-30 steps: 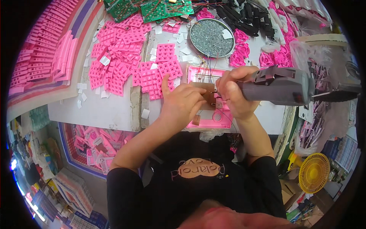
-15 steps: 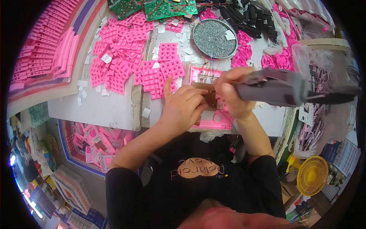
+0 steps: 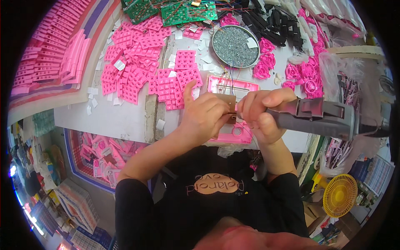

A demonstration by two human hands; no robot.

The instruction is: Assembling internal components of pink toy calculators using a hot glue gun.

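Observation:
A pink plastic casing (image 3: 225, 138) lies in front of me on the table, with thin wires running up from its far part. Over its middle is a brown circuit board (image 3: 230, 99), partly hidden by my hands. My left hand (image 3: 207, 113) is closed at the board's edge, fingertips bent together on it and one finger raised away. My right hand (image 3: 263, 114) is wrapped round a dark grey electric screwdriver (image 3: 314, 121), held almost level with its body pointing right. Its tip end is near my left fingertips, and my fingers hide the tip itself.
Pink keypad pieces (image 3: 171, 89) lie heaped to the left. A round metal dish of small screws (image 3: 235, 46) stands beyond the casing. Green circuit boards (image 3: 189, 13), black parts (image 3: 287, 25) and pink coiled cords (image 3: 261, 71) fill the far side. A basket of pink parts (image 3: 75, 164) is lower left.
My right hand and the screwdriver have shifted a little right and nearer to me. My left hand stays at the board, its fingertips slightly further right. The whole view has shifted slightly.

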